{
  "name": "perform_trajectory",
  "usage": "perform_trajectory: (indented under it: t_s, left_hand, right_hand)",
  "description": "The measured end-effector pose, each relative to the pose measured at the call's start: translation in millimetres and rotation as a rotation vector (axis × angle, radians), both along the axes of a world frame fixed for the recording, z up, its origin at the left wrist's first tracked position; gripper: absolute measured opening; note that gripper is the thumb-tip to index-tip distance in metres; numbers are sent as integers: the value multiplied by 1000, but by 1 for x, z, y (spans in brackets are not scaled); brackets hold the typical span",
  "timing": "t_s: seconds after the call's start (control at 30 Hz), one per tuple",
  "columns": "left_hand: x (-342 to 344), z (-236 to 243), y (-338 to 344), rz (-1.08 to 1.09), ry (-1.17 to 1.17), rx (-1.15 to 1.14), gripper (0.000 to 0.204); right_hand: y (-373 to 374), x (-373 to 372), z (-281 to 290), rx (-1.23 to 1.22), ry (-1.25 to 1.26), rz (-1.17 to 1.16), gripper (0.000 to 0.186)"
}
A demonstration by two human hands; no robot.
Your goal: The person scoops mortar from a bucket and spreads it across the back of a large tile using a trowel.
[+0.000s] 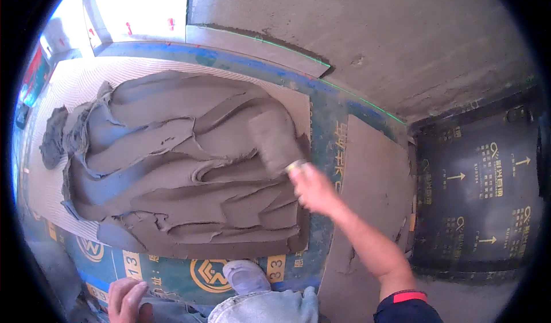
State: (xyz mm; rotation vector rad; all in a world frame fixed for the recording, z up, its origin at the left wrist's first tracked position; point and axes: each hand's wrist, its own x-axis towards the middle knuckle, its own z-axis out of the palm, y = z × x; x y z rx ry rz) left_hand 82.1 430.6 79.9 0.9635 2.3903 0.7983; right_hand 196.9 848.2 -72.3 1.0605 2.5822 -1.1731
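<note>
A large tile (69, 85) lies face down on the floor, its ridged pale back showing around a thick layer of wet grey mortar (172, 156). My right hand (314, 191) is closed around the handle of a trowel (275, 141). Its mortar-coated blade rests on or just above the right part of the layer; motion blurs it, so contact is unclear. At the lower left, away from the mortar, my left hand (127, 301) shows bent fingers and holds nothing visible. Folds and ridges run across the mortar, with a lump hanging over the far left side.
Green printed floor covering (172, 265) surrounds the tile. My shoe (247, 277) is close to its near edge. A grey board (367, 191) lies at right, beside a black sheet (476, 191) with gold print. Behind stands a grey wall (367, 42) with a green laser line along its base.
</note>
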Motion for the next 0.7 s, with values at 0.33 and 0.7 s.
perform_trajectory:
  t_s: [0.33,0.7]
  left_hand:
    - [2,1,-33,56,47,-17,29]
    - [20,17,-57,122,127,-53,29]
  right_hand:
    - [38,-10,-43,440,-275,242,40]
    - [56,-25,-35,-554,-174,-401,53]
